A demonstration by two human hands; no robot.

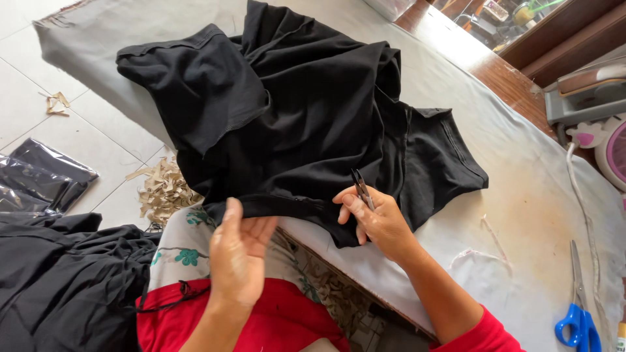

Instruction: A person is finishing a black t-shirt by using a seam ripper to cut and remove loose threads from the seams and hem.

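Note:
A black shirt [293,111] lies crumpled on a cloth-covered table [521,169], its hem hanging over the near edge. My left hand [238,251] pinches the hem from below, fingers pointing up. My right hand [378,218] grips small thread snips [362,188], blades pointing up against the black fabric just above the hem.
Blue-handled scissors [579,306] lie at the table's right front. A grey machine [587,98] and a pink round object [613,153] sit at the far right. More black fabric [59,280] is piled at the lower left. Paper scraps [163,189] and dark plastic bags [39,179] lie on the tiled floor.

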